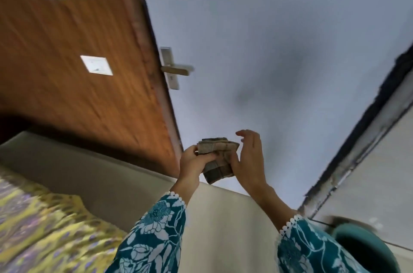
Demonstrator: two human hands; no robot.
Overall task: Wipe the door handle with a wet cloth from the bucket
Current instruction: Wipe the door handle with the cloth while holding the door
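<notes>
A folded grey-brown checked cloth (218,158) is held up between both hands, well below the door handle. My left hand (194,162) grips its left edge with closed fingers. My right hand (247,156) presses its right side with the thumb while the other fingers spread apart. The silver lever door handle (176,68) on its plate juts from the edge of a brown wooden door (89,94) that stands open at the left. A teal bucket (366,248) sits at the bottom right, partly hidden by my right sleeve.
A pale blue-grey wall (279,49) fills the middle. A dark door frame edge (362,138) runs diagonally at the right. White paper notices (96,65) are stuck on the door. Yellow patterned fabric (40,228) lies at the bottom left on a light tiled floor.
</notes>
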